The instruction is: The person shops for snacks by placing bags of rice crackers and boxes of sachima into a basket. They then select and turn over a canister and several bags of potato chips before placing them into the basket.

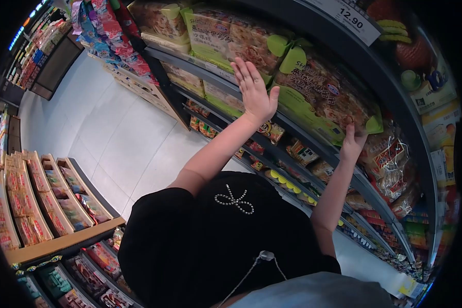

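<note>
My left hand (256, 95) is open, fingers straight and thumb apart, in front of the shelf edge and close to a green-and-clear package of bread (218, 38). Further right stands another green-and-clear bread package (318, 84) with dark printed characters and a browned, topped loaf showing through. At its lower right corner my right hand (353, 143) grips it, the thumb on the front face and the other fingers largely hidden. Both packages stand side by side on the same shelf.
Below, grey shelves (292, 131) carry several smaller snack packs. Clear-bagged bread (390, 159) sits right of my right hand. A price label (349, 18) reads 12.90. At left are a wooden display rack (61, 236) of packets, hanging colourful bags (113, 38) and pale floor tiles (118, 133).
</note>
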Available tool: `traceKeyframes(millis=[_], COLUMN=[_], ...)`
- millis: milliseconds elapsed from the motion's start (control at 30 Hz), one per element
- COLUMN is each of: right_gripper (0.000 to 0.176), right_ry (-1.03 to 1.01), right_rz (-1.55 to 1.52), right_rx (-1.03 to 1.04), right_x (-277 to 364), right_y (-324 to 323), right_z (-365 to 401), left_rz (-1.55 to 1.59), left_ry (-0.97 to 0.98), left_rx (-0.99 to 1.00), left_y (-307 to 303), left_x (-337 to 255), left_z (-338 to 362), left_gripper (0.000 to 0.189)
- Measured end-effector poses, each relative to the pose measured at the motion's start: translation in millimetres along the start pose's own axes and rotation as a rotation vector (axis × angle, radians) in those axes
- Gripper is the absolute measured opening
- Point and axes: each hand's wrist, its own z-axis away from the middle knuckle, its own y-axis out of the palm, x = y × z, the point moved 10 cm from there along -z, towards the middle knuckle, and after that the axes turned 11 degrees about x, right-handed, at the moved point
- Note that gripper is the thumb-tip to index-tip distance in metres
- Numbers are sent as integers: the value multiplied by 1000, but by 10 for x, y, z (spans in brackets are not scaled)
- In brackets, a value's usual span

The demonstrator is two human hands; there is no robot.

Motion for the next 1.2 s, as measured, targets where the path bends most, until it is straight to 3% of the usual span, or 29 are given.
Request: traceKeyframes(millis=[167, 300, 433, 533, 633, 700, 767, 833, 867, 900, 933, 1000, 1100, 1200], right_gripper=[73, 71, 72, 73, 76, 80, 79, 61, 51, 45, 41, 40, 49, 72], right_ry=[-23, 211, 180, 286, 215, 123, -124, -441, -528, -541, -537, -229, 328, 871], right_rz=[219, 517, 434, 413, 636, 773, 897, 855, 795, 992, 922, 947, 1161, 1511], right_rx=[-23, -26, 9, 0, 2, -82, -315, -405, -401, -276, -159, -30, -226, -499], right_x=[63, 84, 140, 87, 195, 376, 921, 1099, 1044, 1054, 920, 491, -78, 4], right_y=[-73, 32, 115, 109, 115, 135, 238, 245, 266, 440, 535, 589, -21, -621], right_z=[117, 157, 114, 147, 138, 227, 456, 923, 1216, 1427, 1604, 1974, 2977, 4171], left_rz=[18, 36, -13, -53, -58, -41, 88, 222, 215, 206, 164, 123, 142, -69], left_ry=[-146, -245, -265, -260, -242, -123, 39, 198, 241, 290, 297, 279, 88, -59], left_rx=[-177, -119, -106, -101, -112, -156, -196, -112, 28, 166, 373, 752, 1284, 2104], left_y=[-332, -343, -323, -293, -281, -344, -481, -430, -316, -214, -3, 387, 791, 898], left_x=[628, 906, 945, 950, 983, 908, 718, 518, 423, 362, 403, 580, 1055, 1753], left_z=[-104, -227, -282, -295, -284, -228, -70, 247, 452, 707, 1016, 1612, 2518, 3673], left_gripper=[76, 77, 78, 76, 79, 79, 70, 57, 51, 47, 45, 42, 45, 50])
